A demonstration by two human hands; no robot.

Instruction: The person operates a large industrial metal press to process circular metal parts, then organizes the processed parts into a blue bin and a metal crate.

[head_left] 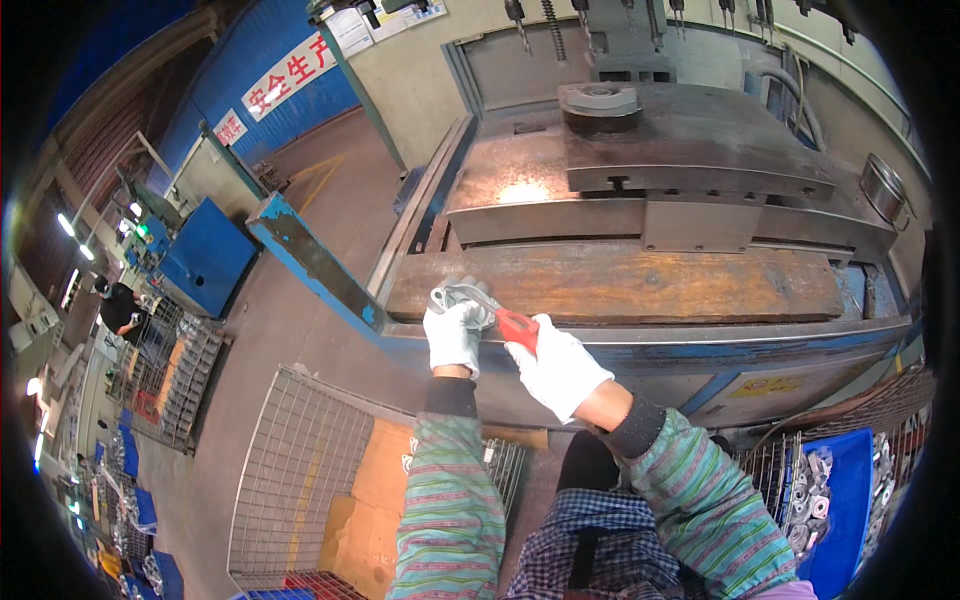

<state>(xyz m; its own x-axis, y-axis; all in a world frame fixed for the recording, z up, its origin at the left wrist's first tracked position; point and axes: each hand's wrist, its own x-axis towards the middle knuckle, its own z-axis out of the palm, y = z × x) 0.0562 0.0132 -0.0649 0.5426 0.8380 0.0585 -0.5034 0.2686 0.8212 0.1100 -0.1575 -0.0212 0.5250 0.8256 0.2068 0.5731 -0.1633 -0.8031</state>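
Note:
My left hand (pixel 454 335), in a white glove, is closed round a grey metal casting (pixel 459 293) at the front left corner of the wooden board. My right hand (pixel 562 372), gloved the same way, grips a red-handled tool (pixel 516 328). Its working end reaches left to the casting, where the two seem to meet; the exact contact is too small to make out. Both hands are above the front edge of the machine bed, close to the wooden board (pixel 620 285).
Behind the board lies a wet steel machine table (pixel 700 130) with a round metal fixture (pixel 600 100), below hanging drill bits (pixel 520 25). A wire cage lined with cardboard (pixel 375 490) stands lower left. Castings fill a blue bin (pixel 845 500) at right. A co-worker (pixel 120 310) stands far left.

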